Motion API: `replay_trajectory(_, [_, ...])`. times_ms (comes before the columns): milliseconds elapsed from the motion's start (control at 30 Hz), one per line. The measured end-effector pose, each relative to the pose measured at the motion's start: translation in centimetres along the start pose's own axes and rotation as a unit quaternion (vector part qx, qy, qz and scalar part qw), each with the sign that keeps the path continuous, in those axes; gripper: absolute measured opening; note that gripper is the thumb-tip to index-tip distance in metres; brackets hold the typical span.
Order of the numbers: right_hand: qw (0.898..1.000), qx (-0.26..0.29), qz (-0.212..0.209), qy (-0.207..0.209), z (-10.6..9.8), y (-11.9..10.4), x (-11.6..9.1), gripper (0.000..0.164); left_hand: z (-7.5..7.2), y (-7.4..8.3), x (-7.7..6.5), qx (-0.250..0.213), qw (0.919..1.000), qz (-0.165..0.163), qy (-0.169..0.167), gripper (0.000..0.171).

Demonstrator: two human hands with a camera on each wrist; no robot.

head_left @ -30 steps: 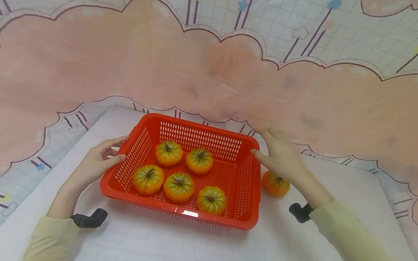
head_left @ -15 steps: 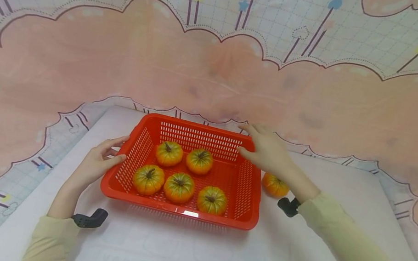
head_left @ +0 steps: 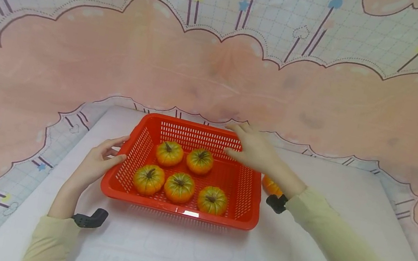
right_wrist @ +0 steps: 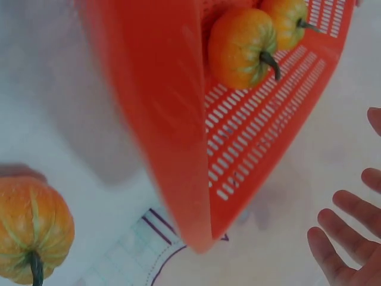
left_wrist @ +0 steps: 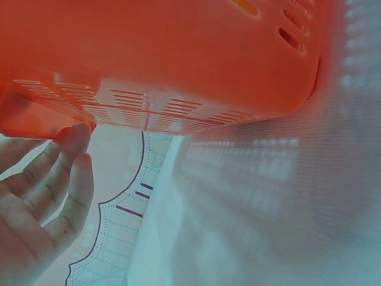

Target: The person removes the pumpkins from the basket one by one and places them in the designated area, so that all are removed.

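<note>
Several small orange-yellow pumpkins [head_left: 179, 188] with dark stems lie in a red slotted plastic basket [head_left: 178, 211]. The left hand [head_left: 99, 163] is at the basket's left side, its loosely extended fingertips right at the rim; the left wrist view shows this hand [left_wrist: 41, 208] under the rim's outer edge. Over the basket's right rear corner hovers the right hand [head_left: 257, 153], fingers spread and nothing in it. One more pumpkin [head_left: 271, 187] stands outside the basket on the right, partly hidden by the right arm; the right wrist view shows that pumpkin [right_wrist: 33, 232] whole.
The basket stands on a table with a white cloth [head_left: 154, 251]. Behind it rises a patterned pink and white backdrop [head_left: 219, 71]. Each wrist carries a small black camera, such as the left one [head_left: 91, 218].
The right hand has moved left from beside the basket's right rim to above its rear corner, its forearm now covering part of the outside pumpkin. The left hand has stayed still.
</note>
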State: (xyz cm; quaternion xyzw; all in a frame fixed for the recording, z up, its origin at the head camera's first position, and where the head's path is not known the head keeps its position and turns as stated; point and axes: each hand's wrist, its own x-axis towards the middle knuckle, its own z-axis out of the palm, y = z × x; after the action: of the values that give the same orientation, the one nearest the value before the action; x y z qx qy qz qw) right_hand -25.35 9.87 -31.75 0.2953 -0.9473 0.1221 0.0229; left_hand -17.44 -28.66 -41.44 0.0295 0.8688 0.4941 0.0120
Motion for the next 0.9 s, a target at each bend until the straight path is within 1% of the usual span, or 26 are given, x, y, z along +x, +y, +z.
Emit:
replay_trajectory(200, [1.0,0.011,-0.012,-0.008,0.9,-0.7,0.6,0.064,-0.1,0.0,0.0,0.006,1.0,-0.005,0.0,0.061])
replay_trajectory(467, [1.0,0.013,-0.02,-0.021,1.9,-1.4,1.3,0.065,0.0,-0.1,0.1,0.008,1.0,-0.005,0.0,0.061])
replay_trajectory(700, [1.0,0.007,-0.023,-0.019,2.6,-1.8,2.1,0.067,-0.1,0.0,0.0,0.009,1.0,-0.004,0.001,0.06])
replay_trajectory(900, [0.999,-0.005,-0.019,-0.045,3.0,-2.2,2.9,0.07,-0.1,0.2,-0.1,0.007,1.0,-0.002,0.002,0.061])
